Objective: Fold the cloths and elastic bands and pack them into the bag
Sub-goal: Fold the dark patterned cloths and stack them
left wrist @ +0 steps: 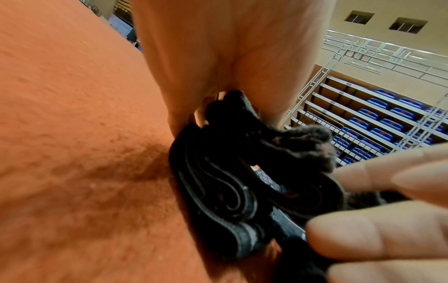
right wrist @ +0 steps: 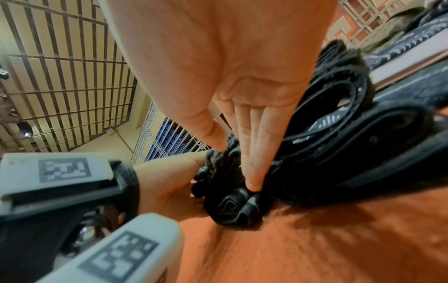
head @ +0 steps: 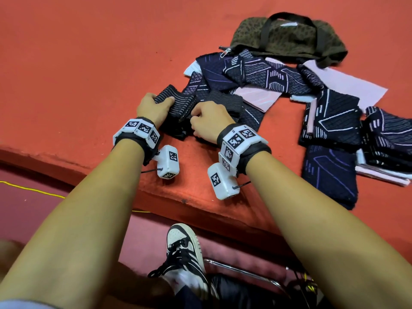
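Red carpeted platform [head: 89,63] with a worn front edge. Below it, a darker red floor [head: 33,188] crossed by a yellow cord [head: 33,190]. Black-and-white sneaker [head: 185,253] beside a chrome tube [head: 240,269], perhaps a chair frame. Far off, rows of blue seats [left wrist: 385,122] behind white railings [left wrist: 378,51].

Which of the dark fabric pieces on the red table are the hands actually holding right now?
The striped elastic band at the pile's left end: left hand and right hand both grip it.
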`<action>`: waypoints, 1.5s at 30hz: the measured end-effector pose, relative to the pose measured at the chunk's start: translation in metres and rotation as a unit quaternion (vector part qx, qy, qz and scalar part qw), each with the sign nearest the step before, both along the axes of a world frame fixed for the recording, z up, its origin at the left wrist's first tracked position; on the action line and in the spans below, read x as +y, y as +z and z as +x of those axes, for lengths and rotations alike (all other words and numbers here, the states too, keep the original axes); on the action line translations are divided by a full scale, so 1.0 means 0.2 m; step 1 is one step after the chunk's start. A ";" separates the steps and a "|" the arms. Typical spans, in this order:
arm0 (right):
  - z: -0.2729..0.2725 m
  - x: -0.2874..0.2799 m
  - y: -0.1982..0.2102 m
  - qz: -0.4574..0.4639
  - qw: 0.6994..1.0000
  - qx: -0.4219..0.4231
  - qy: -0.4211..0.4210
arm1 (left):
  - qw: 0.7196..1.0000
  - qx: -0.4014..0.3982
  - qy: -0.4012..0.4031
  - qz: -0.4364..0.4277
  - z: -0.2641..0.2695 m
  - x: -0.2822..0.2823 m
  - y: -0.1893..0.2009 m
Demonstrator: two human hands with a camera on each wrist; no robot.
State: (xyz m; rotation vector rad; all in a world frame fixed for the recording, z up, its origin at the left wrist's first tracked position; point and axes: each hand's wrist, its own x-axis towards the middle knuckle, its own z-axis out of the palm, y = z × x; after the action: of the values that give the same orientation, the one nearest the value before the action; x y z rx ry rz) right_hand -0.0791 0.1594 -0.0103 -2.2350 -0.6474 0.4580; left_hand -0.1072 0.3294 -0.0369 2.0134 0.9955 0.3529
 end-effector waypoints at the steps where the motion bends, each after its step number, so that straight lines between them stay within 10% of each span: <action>1: 0.01 -0.02 0.01 0.004 1.000 0.001 0.002 | 1.000 0.000 -0.001 0.002 0.00 -0.01 0.02; 26: 0.27 -0.50 0.10 -0.067 0.992 -0.048 -0.091 | 0.981 0.045 -0.142 0.124 0.16 -0.44 0.29; 45: 0.52 -0.64 -0.01 -0.212 0.967 -0.095 -0.102 | 0.898 0.137 -0.347 0.233 0.57 -0.80 0.12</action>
State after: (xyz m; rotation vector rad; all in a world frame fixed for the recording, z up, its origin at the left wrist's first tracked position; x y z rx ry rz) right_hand 0.0259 0.0308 -0.0128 -2.7437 -0.4353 0.2993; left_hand 0.0069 0.1700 -0.0133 2.7527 0.2889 -0.1040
